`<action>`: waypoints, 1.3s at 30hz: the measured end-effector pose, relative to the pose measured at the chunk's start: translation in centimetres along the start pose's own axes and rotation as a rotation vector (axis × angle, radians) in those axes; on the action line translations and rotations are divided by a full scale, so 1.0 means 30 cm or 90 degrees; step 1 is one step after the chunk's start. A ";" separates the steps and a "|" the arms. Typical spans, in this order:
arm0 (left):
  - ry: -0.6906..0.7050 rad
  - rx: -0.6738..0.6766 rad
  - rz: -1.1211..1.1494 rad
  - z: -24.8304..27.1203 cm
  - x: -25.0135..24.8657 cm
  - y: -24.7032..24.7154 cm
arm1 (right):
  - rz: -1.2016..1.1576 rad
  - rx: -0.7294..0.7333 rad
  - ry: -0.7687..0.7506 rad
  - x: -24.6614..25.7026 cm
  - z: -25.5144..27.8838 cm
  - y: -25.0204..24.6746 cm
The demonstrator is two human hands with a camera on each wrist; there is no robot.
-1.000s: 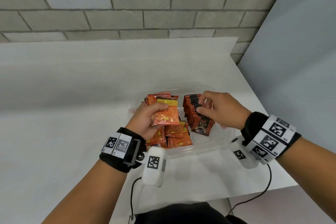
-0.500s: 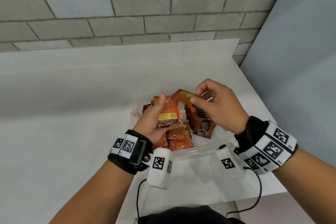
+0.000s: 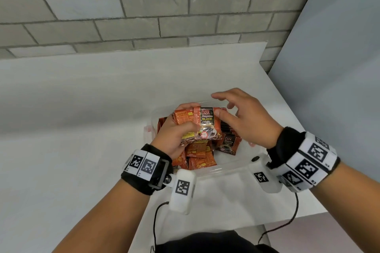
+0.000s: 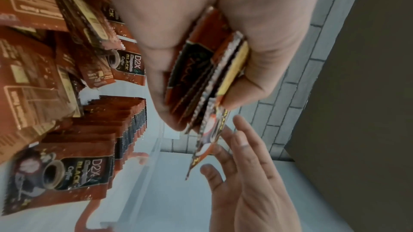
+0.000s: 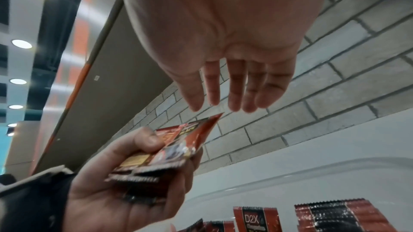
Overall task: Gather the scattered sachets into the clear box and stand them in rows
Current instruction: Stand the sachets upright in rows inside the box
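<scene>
Nearest to you, at the near edge of the clear box, loose sachets lie flat in a pile on its left side. Beside them, on the right side, a row of sachets stands upright, touching one another. Above the pile, your left hand holds a small stack of sachets, thumb and fingers curled around it, with a printed front face turned up to you. Your right hand is just beside the right end of this stack, fingers spread and almost straight, holding nothing; whether its thumb touches the stack, I cannot tell. The box rests near the counter's right edge.
</scene>
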State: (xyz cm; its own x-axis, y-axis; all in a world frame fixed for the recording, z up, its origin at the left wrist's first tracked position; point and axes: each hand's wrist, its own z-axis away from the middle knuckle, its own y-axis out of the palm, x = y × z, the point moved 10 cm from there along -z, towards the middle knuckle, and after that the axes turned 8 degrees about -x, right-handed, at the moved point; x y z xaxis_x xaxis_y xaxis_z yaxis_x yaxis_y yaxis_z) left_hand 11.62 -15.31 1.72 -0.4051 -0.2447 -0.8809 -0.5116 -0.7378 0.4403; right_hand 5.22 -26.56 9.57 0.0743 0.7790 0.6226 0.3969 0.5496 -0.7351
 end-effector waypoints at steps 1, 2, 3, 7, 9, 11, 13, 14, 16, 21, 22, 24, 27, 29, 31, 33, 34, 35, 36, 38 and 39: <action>-0.002 0.013 -0.011 0.003 0.003 0.013 | 0.001 0.023 0.017 -0.009 -0.005 0.008; -0.004 0.019 -0.023 0.005 0.008 0.022 | -0.003 0.047 0.037 -0.020 -0.007 0.016; -0.008 0.022 -0.031 0.008 0.012 0.028 | -0.008 0.071 0.052 -0.030 -0.006 0.023; -0.016 -0.022 -0.036 -0.001 0.020 -0.003 | -0.010 0.140 0.082 -0.074 0.012 0.025; -0.035 -0.061 -0.028 -0.006 0.029 -0.046 | 0.035 0.153 0.101 -0.109 0.031 0.017; -0.048 -0.087 -0.044 -0.009 0.030 -0.079 | 0.099 0.187 0.117 -0.151 0.054 0.034; -0.054 -0.088 -0.054 -0.009 0.031 -0.091 | 0.193 0.237 0.108 -0.190 0.076 0.071; -0.057 -0.086 -0.055 -0.008 0.032 -0.092 | 0.237 0.257 0.104 -0.210 0.084 0.089; -0.069 -0.085 -0.053 -0.006 0.040 -0.093 | 0.300 0.284 0.109 -0.248 0.096 0.121; -0.084 -0.086 -0.047 -0.001 0.045 -0.093 | 0.426 0.321 0.066 -0.270 0.113 0.184; -0.083 -0.088 -0.051 0.000 0.043 -0.097 | 0.447 0.321 0.046 -0.264 0.112 0.191; -0.076 -0.090 -0.070 0.001 0.038 -0.105 | 0.473 0.327 0.023 -0.258 0.111 0.199; -0.074 -0.090 -0.077 0.003 0.035 -0.108 | 0.496 0.333 -0.003 -0.245 0.111 0.201; -0.076 -0.094 -0.077 0.004 0.036 -0.110 | 0.511 0.313 -0.038 -0.229 0.106 0.202; -0.076 -0.096 -0.081 0.004 0.038 -0.110 | 0.526 0.294 -0.068 -0.212 0.102 0.203; -0.077 -0.094 -0.084 0.005 0.042 -0.107 | 0.542 0.294 -0.087 -0.206 0.104 0.207; -0.078 -0.092 -0.085 0.005 0.044 -0.105 | 0.549 0.296 -0.093 -0.206 0.106 0.209; -0.079 -0.089 -0.086 0.005 0.045 -0.102 | 0.551 0.296 -0.095 -0.206 0.107 0.209; -0.080 -0.086 -0.086 0.006 0.047 -0.100 | 0.548 0.295 -0.093 -0.210 0.108 0.207; -0.081 -0.084 -0.082 0.006 0.050 -0.098 | 0.529 0.293 -0.083 -0.218 0.108 0.205; -0.081 -0.085 -0.084 0.006 0.050 -0.097 | 0.516 0.292 -0.079 -0.220 0.109 0.204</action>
State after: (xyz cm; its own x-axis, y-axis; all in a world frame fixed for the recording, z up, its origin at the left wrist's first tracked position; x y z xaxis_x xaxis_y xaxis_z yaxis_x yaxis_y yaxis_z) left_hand 12.36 -13.41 -0.87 -0.4381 -0.0655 -0.8965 -0.4645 -0.8373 0.2882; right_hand 4.17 -27.36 0.11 0.0618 0.9883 -0.1391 -0.1350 -0.1298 -0.9823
